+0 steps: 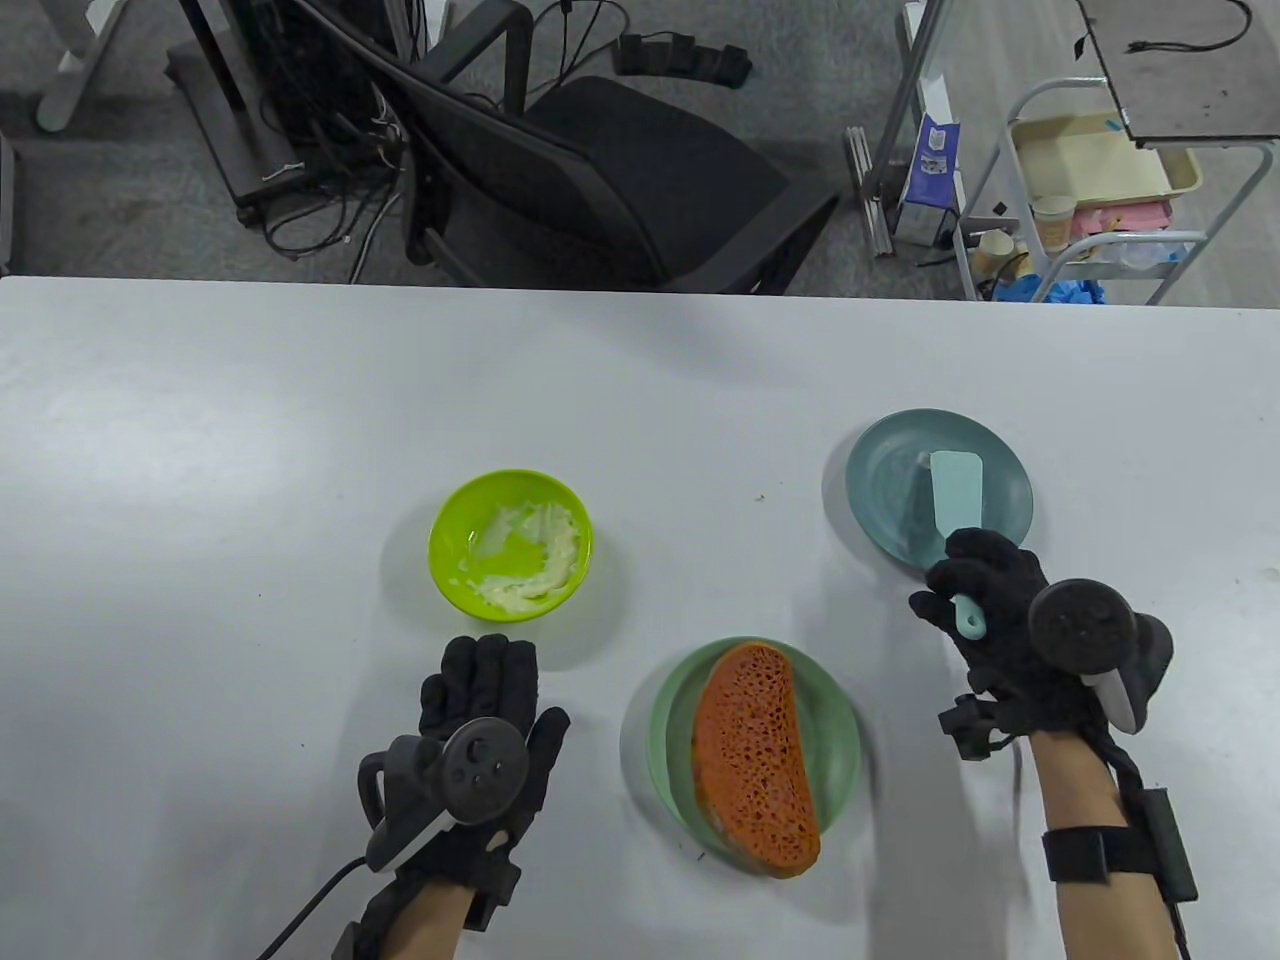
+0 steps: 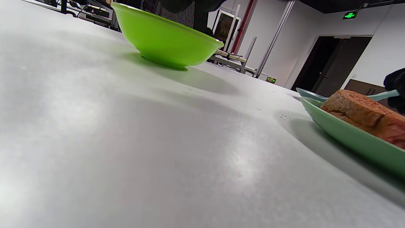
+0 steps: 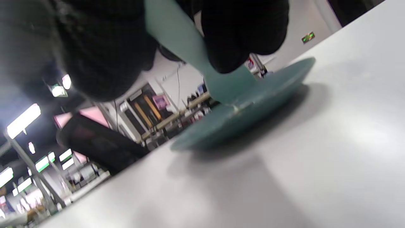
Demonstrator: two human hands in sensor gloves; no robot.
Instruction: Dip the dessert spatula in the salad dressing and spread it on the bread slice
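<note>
A: What is seen at the left?
B: The left hand (image 1: 478, 745) is laid flat, fingers straight, below the green bowl (image 1: 511, 542) of dressing (image 1: 535, 560).
A: And rightward?
B: The bread slice (image 1: 752, 758) is plated; the spatula (image 1: 957, 510) is gripped by the right hand (image 1: 995, 610) over the blue plate (image 1: 880, 470).

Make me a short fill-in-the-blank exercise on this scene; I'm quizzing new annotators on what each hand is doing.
1. The spatula is held by the ____ hand.
2. The spatula's blade lies over the ____ plate.
3. The salad dressing sits in a ____ bowl.
4. The left hand lies flat on the ____, near the bread slice.

Missing words: right; blue; green; table
</note>
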